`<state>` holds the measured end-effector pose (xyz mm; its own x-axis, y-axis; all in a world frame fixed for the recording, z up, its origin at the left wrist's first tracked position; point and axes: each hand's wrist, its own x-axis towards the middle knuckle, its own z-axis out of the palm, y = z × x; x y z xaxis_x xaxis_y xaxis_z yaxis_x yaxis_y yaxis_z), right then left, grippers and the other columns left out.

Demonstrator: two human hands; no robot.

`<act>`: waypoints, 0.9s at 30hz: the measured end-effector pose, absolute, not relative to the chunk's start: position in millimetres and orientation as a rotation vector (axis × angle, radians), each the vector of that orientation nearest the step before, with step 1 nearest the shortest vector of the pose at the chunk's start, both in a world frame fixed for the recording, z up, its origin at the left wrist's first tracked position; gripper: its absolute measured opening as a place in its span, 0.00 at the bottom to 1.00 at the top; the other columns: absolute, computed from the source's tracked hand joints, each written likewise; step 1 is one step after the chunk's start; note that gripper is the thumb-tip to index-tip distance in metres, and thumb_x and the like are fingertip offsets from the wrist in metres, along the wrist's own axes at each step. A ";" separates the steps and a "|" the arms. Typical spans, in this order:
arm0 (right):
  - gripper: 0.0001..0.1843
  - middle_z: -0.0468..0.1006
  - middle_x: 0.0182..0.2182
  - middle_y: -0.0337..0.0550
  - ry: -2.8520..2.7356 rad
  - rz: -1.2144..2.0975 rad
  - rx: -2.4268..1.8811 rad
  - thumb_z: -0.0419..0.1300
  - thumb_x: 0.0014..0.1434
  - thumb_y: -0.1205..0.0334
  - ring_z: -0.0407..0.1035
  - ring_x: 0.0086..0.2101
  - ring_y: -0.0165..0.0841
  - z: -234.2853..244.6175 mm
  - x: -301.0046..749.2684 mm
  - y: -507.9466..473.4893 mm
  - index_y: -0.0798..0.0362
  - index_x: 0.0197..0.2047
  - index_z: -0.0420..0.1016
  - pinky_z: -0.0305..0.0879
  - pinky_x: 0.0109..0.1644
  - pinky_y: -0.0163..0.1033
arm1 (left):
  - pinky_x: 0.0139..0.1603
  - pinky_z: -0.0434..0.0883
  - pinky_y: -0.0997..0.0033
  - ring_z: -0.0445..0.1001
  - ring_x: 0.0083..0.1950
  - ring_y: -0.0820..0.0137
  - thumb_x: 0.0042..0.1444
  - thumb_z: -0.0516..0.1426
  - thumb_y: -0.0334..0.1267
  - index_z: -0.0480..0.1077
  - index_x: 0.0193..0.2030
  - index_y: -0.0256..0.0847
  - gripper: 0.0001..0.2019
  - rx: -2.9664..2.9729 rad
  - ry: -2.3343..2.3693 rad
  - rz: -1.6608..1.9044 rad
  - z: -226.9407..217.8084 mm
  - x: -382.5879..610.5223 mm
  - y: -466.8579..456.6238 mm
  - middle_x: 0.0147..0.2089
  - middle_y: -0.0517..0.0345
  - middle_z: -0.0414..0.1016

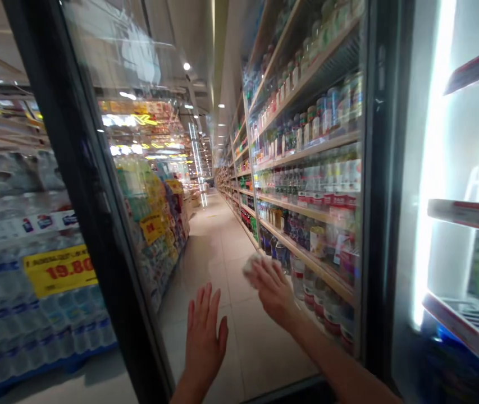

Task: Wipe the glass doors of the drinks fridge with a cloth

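An open cooler door with a dark frame [91, 179] stands in front of me, and the aisle shows through its glass pane [226, 342]. My right hand [275, 294] presses a crumpled white cloth [249, 266] to the glass, fingers over it; the hand is slightly blurred and hides most of the cloth. To its left, my left hand [206, 331] is raised with fingers straight and thumb apart, holding nothing. It lies at or close to the pane; I cannot tell whether it touches.
At right are the lit cooler's shelves [470, 213]. Shelves of bottles [306, 196] show in the glass. Stacked water packs [41, 320] with a yellow price sign [60, 270] stand left of the door. A tiled floor [209, 241] runs down the aisle.
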<state>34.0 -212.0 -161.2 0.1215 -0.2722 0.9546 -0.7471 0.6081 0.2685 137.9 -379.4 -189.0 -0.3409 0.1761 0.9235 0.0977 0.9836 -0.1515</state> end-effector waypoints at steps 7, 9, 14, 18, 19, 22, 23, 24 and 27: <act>0.28 0.63 0.61 0.46 -1.492 0.527 0.892 0.44 0.61 0.70 0.42 0.66 0.37 -158.7 49.1 -253.7 0.52 0.64 0.56 0.55 0.64 0.48 | 0.62 0.62 0.56 0.50 0.69 0.62 0.62 0.46 0.35 0.43 0.68 0.40 0.28 -0.470 -1.939 -0.163 -163.3 135.0 -352.4 0.68 0.44 0.51; 0.26 0.65 0.59 0.49 -1.486 0.518 0.987 0.45 0.62 0.68 0.45 0.65 0.37 -164.2 53.8 -250.8 0.56 0.63 0.58 0.58 0.63 0.47 | 0.62 0.61 0.53 0.48 0.70 0.60 0.62 0.45 0.38 0.42 0.68 0.40 0.28 -0.486 -1.955 -0.103 -156.3 126.1 -347.3 0.68 0.43 0.51; 0.31 0.59 0.63 0.47 -1.444 0.588 1.012 0.46 0.57 0.75 0.50 0.64 0.38 -171.4 42.6 -197.8 0.51 0.64 0.55 0.52 0.65 0.54 | 0.62 0.59 0.48 0.45 0.70 0.58 0.61 0.49 0.38 0.46 0.67 0.38 0.28 -0.214 -1.831 -0.112 -138.2 97.2 -328.9 0.68 0.40 0.50; 0.31 0.52 0.66 0.48 -1.527 0.571 0.806 0.48 0.57 0.76 0.46 0.65 0.40 -176.2 19.0 -176.3 0.50 0.63 0.56 0.44 0.66 0.57 | 0.66 0.52 0.51 0.44 0.71 0.61 0.59 0.50 0.32 0.58 0.62 0.37 0.23 -0.341 -1.784 0.186 -129.2 78.2 -317.7 0.65 0.43 0.58; 0.30 0.52 0.66 0.48 -1.543 0.541 0.793 0.48 0.56 0.75 0.44 0.65 0.40 -178.7 14.0 -175.4 0.51 0.62 0.57 0.43 0.67 0.56 | 0.67 0.51 0.55 0.45 0.70 0.63 0.59 0.51 0.31 0.59 0.61 0.37 0.22 -0.422 -1.779 0.272 -130.1 77.9 -321.8 0.64 0.45 0.61; 0.28 0.57 0.64 0.49 -1.573 0.462 0.820 0.49 0.56 0.75 0.41 0.66 0.38 -187.1 5.3 -174.7 0.54 0.60 0.61 0.41 0.68 0.54 | 0.68 0.48 0.64 0.48 0.70 0.69 0.59 0.50 0.31 0.63 0.58 0.39 0.19 -0.659 -1.783 0.488 -130.4 90.6 -358.6 0.60 0.52 0.67; 0.27 0.59 0.63 0.49 -1.580 0.452 0.835 0.49 0.56 0.74 0.41 0.66 0.38 -189.4 4.4 -174.1 0.54 0.59 0.62 0.41 0.68 0.53 | 0.68 0.49 0.65 0.49 0.69 0.70 0.59 0.50 0.31 0.63 0.57 0.41 0.19 -0.720 -1.783 0.542 -126.0 97.7 -377.4 0.59 0.54 0.68; 0.27 0.60 0.62 0.48 -1.593 0.450 0.848 0.49 0.56 0.74 0.42 0.66 0.37 -191.1 4.4 -173.5 0.54 0.59 0.63 0.42 0.68 0.53 | 0.68 0.49 0.66 0.49 0.69 0.71 0.59 0.50 0.29 0.63 0.57 0.41 0.19 -0.739 -1.777 0.574 -118.5 105.0 -397.3 0.59 0.55 0.68; 0.28 0.62 0.62 0.47 -1.624 0.467 0.856 0.48 0.55 0.74 0.42 0.66 0.37 -193.1 7.7 -174.4 0.53 0.59 0.62 0.44 0.67 0.52 | 0.67 0.54 0.58 0.46 0.70 0.65 0.55 0.52 0.27 0.54 0.63 0.42 0.28 -0.451 -1.653 0.493 -87.1 121.3 -444.6 0.67 0.48 0.54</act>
<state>7.7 -174.4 -193.1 -0.0489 -0.2773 0.9595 -0.7444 0.6506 0.1501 121.3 -444.6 -87.1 -0.1332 0.5539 0.8219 0.0134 0.8302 -0.5573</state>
